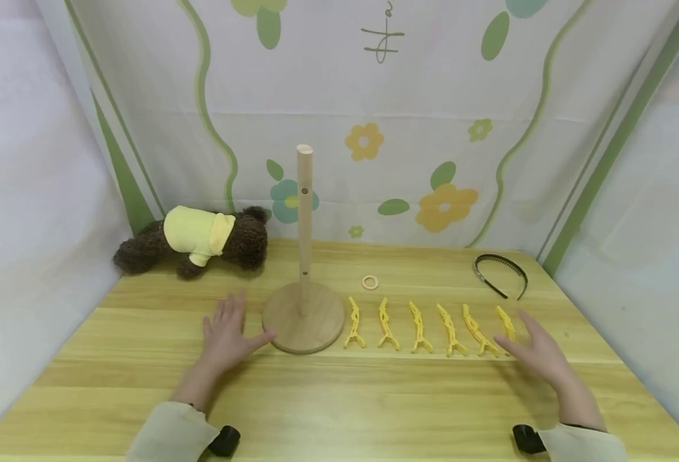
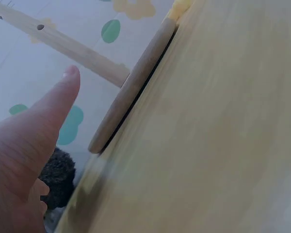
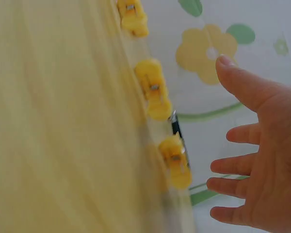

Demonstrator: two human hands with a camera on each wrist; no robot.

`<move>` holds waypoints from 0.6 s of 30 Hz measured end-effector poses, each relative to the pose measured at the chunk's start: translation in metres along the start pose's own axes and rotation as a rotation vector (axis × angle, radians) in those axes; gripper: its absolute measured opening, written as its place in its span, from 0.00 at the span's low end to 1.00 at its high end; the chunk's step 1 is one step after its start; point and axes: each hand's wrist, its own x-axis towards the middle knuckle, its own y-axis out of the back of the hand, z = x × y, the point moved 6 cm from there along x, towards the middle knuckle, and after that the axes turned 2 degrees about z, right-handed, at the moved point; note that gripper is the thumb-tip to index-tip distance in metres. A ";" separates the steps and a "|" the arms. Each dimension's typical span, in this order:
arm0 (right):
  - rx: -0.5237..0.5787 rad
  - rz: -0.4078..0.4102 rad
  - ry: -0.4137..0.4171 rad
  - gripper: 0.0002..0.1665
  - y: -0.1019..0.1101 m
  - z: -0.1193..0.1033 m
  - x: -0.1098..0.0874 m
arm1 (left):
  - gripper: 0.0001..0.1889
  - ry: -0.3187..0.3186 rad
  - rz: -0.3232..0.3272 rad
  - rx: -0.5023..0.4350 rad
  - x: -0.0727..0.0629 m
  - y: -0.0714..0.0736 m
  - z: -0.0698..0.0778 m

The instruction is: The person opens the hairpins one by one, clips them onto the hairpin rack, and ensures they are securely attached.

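Observation:
My left hand (image 1: 225,341) is spread with straight fingers at the left of a wooden stand, whose round base (image 1: 322,321) bears an upright post (image 1: 305,224) with holes. In the left wrist view the thumb (image 2: 63,99) points up in front of the post, apart from the base. My right hand (image 1: 541,359) has its fingers extended and holds nothing. It hovers by the rightmost yellow alligator hair clip (image 1: 506,321), partly covering it. Several more such clips, one of them a yellow clip (image 1: 417,327), lie in a row between the stand and this hand.
A small wooden ring (image 1: 370,282) lies behind the clips. At the back right is a black toothed headband (image 1: 501,259). A brown plush toy in a yellow top (image 1: 192,231) lies at the back left. Printed curtains (image 1: 328,90) enclose the wooden table (image 1: 345,410).

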 end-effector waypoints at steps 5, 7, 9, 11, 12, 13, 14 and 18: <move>0.021 -0.070 -0.104 0.48 -0.005 0.027 -0.008 | 0.54 -0.057 -0.016 0.006 -0.002 -0.017 0.006; 0.054 -0.078 -0.132 0.47 -0.007 0.035 -0.010 | 0.53 -0.076 -0.021 0.013 -0.003 -0.022 0.007; 0.082 -0.067 -0.147 0.46 -0.008 0.042 -0.011 | 0.53 -0.091 -0.019 0.013 -0.005 -0.025 0.008; 0.104 -0.048 -0.159 0.45 -0.010 0.047 -0.011 | 0.52 -0.096 -0.025 0.020 -0.005 -0.027 0.008; 0.111 -0.035 -0.162 0.45 -0.011 0.048 -0.010 | 0.51 -0.096 -0.027 0.023 -0.005 -0.027 0.008; 0.106 -0.018 -0.160 0.45 -0.012 0.049 -0.010 | 0.51 -0.097 -0.030 0.028 -0.005 -0.028 0.008; 0.094 0.006 -0.155 0.44 -0.013 0.050 -0.009 | 0.51 -0.097 -0.036 0.031 -0.005 -0.028 0.008; -0.010 0.101 -0.120 0.42 -0.019 0.050 -0.007 | 0.50 -0.093 -0.061 0.059 -0.004 -0.031 0.006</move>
